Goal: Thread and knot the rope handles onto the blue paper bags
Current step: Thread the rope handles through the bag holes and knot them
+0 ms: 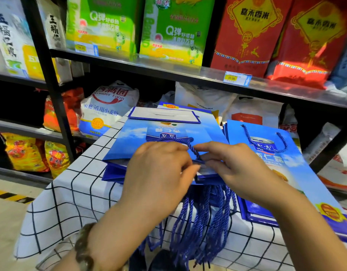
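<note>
A flat blue paper bag tops a stack in the middle of the table, its open edge toward me. A blue twisted rope handle loops over that edge. My left hand and my right hand both pinch the rope at the bag's near edge, fingertips almost touching. To the right lies another stack, and its top bag carries a threaded rope handle. A bundle of several loose blue ropes hangs over the table's front edge below my hands.
The table wears a white cloth with a black grid. Behind it stand black shelves with rice and flour sacks and boxes. A yellow-black striped floor marking runs at the left.
</note>
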`<state>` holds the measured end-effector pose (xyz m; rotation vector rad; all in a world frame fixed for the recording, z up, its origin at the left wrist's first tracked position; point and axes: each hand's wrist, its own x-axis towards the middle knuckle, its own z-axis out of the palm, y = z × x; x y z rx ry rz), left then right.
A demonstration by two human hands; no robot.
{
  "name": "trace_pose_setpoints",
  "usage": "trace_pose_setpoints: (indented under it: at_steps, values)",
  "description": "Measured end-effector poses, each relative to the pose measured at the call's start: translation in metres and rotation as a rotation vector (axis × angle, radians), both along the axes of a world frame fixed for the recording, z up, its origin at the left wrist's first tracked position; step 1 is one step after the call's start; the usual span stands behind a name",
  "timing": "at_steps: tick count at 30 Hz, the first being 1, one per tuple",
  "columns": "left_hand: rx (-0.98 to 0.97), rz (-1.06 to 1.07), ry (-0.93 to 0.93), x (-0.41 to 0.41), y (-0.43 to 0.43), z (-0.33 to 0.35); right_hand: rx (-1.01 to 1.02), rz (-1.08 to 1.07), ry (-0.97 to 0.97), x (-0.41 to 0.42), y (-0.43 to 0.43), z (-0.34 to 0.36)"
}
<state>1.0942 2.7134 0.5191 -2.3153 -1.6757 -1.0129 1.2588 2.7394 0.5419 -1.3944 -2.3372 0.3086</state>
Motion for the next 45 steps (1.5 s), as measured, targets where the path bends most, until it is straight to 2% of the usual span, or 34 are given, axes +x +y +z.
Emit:
trace_pose_setpoints:
  at_steps: [7,15,19,22,24,28,30,35,37,42,44,45]
  values:
    - [-0.08,0.107,0.143,0.01,0.006,-0.017,0.03,-0.022,0.032,-0.007,-0.002,-0.002]
    - [-0.016,0.025,0.089,0.011,0.007,-0.018,0.139,-0.039,0.16,-0.003,-0.007,-0.02]
    - [-0.124,-0.081,0.126,0.004,0.002,-0.011,0.237,-0.063,0.217,0.001,-0.008,-0.028]
    - [-0.269,-0.111,0.032,-0.002,-0.002,-0.002,0.255,-0.05,0.264,0.002,-0.009,-0.033]
    - [-0.319,-0.134,-0.055,-0.005,0.0,0.006,0.254,-0.043,0.321,0.001,-0.01,-0.037]
    - [-0.35,-0.135,-0.109,0.003,0.015,0.017,0.311,-0.074,0.382,0.0,-0.01,-0.043]
    - [-0.388,-0.131,-0.209,0.01,0.028,0.016,0.298,-0.082,0.44,0.0,-0.009,-0.043]
    - [-0.559,-0.236,-0.382,0.022,0.047,0.014,0.329,-0.086,0.486,0.001,-0.008,-0.046]
    - [-0.525,-0.228,-0.376,0.025,0.049,0.013,0.336,-0.074,0.5,0.003,-0.007,-0.048]
    - [-0.224,-0.016,-0.345,0.022,0.06,0.015,0.355,-0.036,0.465,0.005,-0.007,-0.054]
    - [-0.194,-0.009,-0.306,0.023,0.061,0.012,0.35,-0.026,0.454,0.005,-0.009,-0.052]
    - [-0.187,-0.012,-0.274,0.024,0.061,0.009,0.36,-0.005,0.387,0.006,-0.01,-0.051]
